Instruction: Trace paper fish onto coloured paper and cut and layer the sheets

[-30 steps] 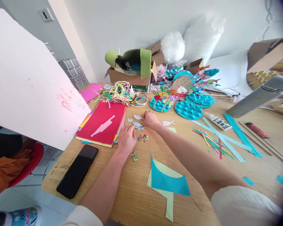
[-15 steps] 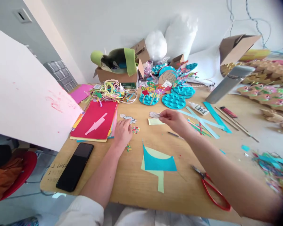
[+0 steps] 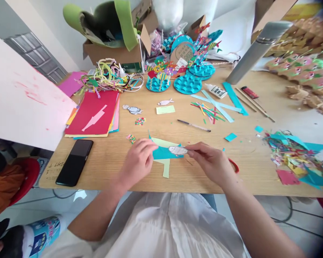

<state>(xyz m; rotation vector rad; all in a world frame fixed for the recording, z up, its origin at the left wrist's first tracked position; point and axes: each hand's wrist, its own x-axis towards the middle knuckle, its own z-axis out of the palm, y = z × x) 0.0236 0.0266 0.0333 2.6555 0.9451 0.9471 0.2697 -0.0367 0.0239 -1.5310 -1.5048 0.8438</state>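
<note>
Accordingly, with the held fish as the centre of the dial: one white paper fish point(image 3: 176, 149) with drawn outlines, pinched near one end between thumb and fingers of the right hand point(image 3: 211, 160) at 3 o'clock. Left hand point(image 3: 138, 159), at 9 o'clock: half-open, fingers loosely bent, apparently empty. Behind the fish, one blue paper offcut point(image 3: 162, 154) overlying a pale green offcut point(image 3: 166, 169); contact between fish and offcut cannot be told. Toward 12 o'clock, one green slip point(image 3: 165, 110), another paper fish point(image 3: 164, 102) just beyond. At 1 o'clock, one pen point(image 3: 194, 125), capless end unclear. At 10 o'clock, one confetti pile point(image 3: 140, 121); farther out, fish cutouts point(image 3: 133, 110), overlapping. At 9 o'clock, well apart, one black phone point(image 3: 74, 163).
</note>
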